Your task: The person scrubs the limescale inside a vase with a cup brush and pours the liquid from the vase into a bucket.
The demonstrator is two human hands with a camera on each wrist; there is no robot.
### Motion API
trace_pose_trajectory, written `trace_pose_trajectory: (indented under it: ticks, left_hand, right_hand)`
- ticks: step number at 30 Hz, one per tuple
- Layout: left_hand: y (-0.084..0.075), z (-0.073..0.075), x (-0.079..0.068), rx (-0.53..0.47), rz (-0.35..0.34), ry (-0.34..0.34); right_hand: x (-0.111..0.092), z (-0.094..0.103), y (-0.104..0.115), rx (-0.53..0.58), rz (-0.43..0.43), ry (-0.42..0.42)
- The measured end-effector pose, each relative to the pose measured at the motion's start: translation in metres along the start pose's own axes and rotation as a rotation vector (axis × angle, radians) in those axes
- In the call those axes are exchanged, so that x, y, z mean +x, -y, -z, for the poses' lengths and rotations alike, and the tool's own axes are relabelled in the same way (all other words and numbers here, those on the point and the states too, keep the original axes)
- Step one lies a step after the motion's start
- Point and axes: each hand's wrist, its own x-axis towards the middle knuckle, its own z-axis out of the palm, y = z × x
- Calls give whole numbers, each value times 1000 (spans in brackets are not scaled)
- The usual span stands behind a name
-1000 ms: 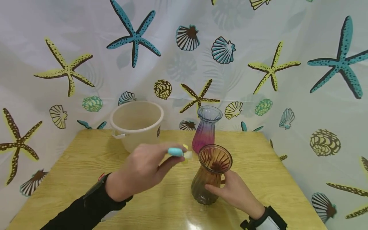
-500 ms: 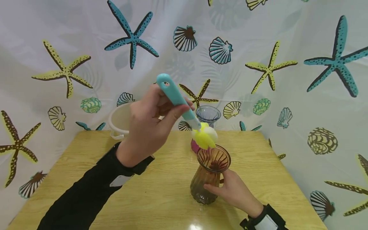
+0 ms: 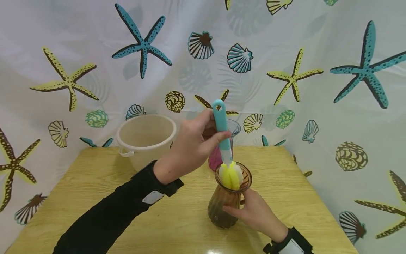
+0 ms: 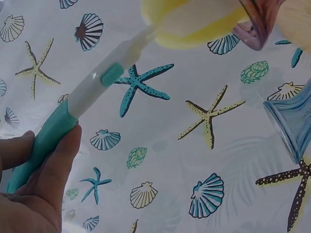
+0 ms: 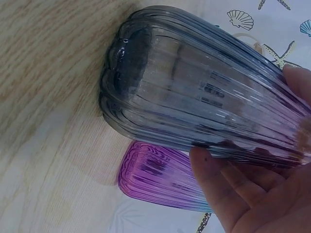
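My left hand (image 3: 198,143) grips the teal handle of a sponge bottle brush (image 3: 223,130), which stands nearly upright. Its yellow and white sponge head (image 3: 231,175) is in the mouth of a ribbed amber-and-grey glass vase (image 3: 224,204). The left wrist view shows thumb and fingers around the teal grip (image 4: 48,141), with the sponge at the vase's rim. My right hand (image 3: 258,215) holds the vase at its side, fingers wrapped behind the body. In the right wrist view the grey base of the vase (image 5: 184,92) shows large, close to the wooden surface.
A cream bucket (image 3: 127,145) with a handle stands at the back left of the wooden table (image 3: 177,218). Behind the amber vase is a pink-and-blue glass vase (image 5: 155,174), partly hidden by my left hand in the head view. A patterned curtain (image 3: 247,21) surrounds the table.
My left hand has swung the brush from lying level to upright, moved it right and lowered its sponge into the vase mouth. The right hand keeps its hold on the vase.
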Motion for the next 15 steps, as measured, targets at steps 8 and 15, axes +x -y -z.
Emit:
trace_pose_trajectory:
  ticks: [8, 15]
  left_hand:
    - [7, -9, -6, -21, 67, 44]
    - [21, -23, -14, -58, 144, 158]
  right_hand:
    - [-2, -1, 0, 1, -22, -8]
    - [-1, 1, 2, 15, -16, 0]
